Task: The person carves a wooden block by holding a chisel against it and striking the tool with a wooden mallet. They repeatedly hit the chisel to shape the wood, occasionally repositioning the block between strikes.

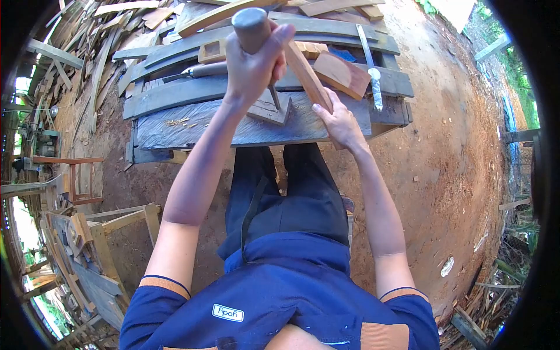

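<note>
My left hand (252, 73) is closed round the thick, round-topped handle of a chisel (251, 22), held upright over the bench. The chisel's narrow blade runs down to a small flat wood block (272, 109) with slots or marks cut in it. My right hand (343, 123) grips the near end of a long squared wooden bar (307, 73), which slants up and away to the left, its far end beside my left hand. The block lies on a grey, weathered plank (204, 125) at the bench's near edge, with light wood shavings to its left.
On the bench lie a tool with a dark handle (207, 69), a curved brown wood block (343, 73) and a long blade with a white-wrapped handle (375, 87). Scrap wood (76, 87) piles up at left. A wooden frame (125, 224) stands at lower left. Bare earth (443, 175) stretches right.
</note>
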Motion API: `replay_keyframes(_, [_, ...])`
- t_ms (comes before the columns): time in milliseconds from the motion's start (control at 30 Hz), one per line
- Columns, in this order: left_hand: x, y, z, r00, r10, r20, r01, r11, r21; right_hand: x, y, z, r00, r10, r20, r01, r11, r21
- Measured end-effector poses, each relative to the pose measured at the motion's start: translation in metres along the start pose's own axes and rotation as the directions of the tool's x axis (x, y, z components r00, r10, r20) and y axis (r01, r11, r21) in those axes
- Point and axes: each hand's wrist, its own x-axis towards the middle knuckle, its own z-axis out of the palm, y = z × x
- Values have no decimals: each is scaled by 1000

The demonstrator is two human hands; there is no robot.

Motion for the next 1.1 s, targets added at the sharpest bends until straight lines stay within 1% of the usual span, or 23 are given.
replay_keyframes(67, [7, -3, -9, 999, -47, -25, 42, 989, -145, 0, -2, 0, 1000, 9, 11, -9, 1000, 5])
replay_keyframes(100, [8, -5, -12, 999, -44, -24, 40, 989, -145, 0, -2, -1, 1000, 24, 19, -25, 1000, 9])
replay_keyframes(133, [9, -6, -14, 997, -65, -30, 57, 978, -199, 0, 1, 0, 1000, 24, 17, -24, 1000, 9])
replay_keyframes(200, [10, -9, -22, 996, -92, -16, 83, 954, -289, 3, 6, 3, 995, -90, -38, 89, 995, -47])
replay_keyframes(333, [8, -11, -25, 996, -90, -16, 80, 943, -324, 0, 1, 2, 998, -65, -23, 64, 997, -39])
replay_keyframes(433, [2, -7, -18, 997, -66, -49, 51, 960, -275, 0, 1, 1, 999, -36, -27, 34, 998, -48])
replay_keyframes(500, [-6, -4, -11, 997, 45, -62, -55, 984, -172, 0, -2, 0, 1000, -5, 2, 5, 1000, -7])
replay_keyframes(567, [-17, 3, -3, 997, 22, -72, -34, 986, -166, 0, -1, 0, 1000, -21, -9, 21, 999, -24])
replay_keyframes(633, [-25, 6, 3, 990, 68, -121, -80, 992, -100, 0, 0, 1, 999, -43, -16, 42, 998, -43])
replay_keyframes(700, [-27, 7, 5, 987, 78, -140, -91, 991, -94, 0, 0, 1, 1000, 1, -6, -1, 1000, -8])
replay_keyframes(767, [-27, 5, 6, 988, 25, -154, -32, 999, -41, -1, 1, 1, 999, -31, -18, 30, 999, -21])
replay_keyframes(800, [-25, 3, 5, 986, 33, -161, -40, 998, -38, -1, 2, 1, 998, -63, -31, 62, 997, -35])
replay_keyframes(833, [-20, 1, 6, 993, 47, -104, -38, 995, 87, 0, 6, 1, 997, -75, -29, 74, 996, -41])
replay_keyframes(867, [-15, 1, 8, 997, 56, -49, -45, 976, 211, 0, 11, -1, 996, -85, -34, 87, 993, 83])
replay_keyframes(900, [-13, 1, 14, 999, -7, -45, 14, 985, 173, -1, 15, -1, 995, -96, -36, 102, 974, 205])
replay_keyframes(933, [-9, 3, 19, 999, 47, -18, -42, 974, 221, -19, -11, -14, 998, -30, -48, 42, 967, 253])
replay_keyframes(967, [-6, 3, 23, 996, 93, 4, -90, 959, 270, -27, -15, -22, 994, -59, -96, 88, 936, 342])
replay_keyframes(1000, [-6, -1, 26, 985, 175, 0, -166, 937, 307, -44, -33, -30, 978, -70, -198, 154, 882, 445])
replay_keyframes(1033, [-5, -6, 29, 967, 255, -2, -238, 907, 347, -59, -44, -48, 977, -1, -213, 98, 889, 447])
replay_keyframes(1067, [-8, -4, 34, 980, 197, -12, -185, 939, 291, -78, -57, -61, 946, -8, -323, 159, 881, 445])
replay_keyframes(1100, [-11, -5, 36, 976, 218, -8, -201, 914, 352, -95, -75, -75, 934, 19, -356, 177, 843, 509])
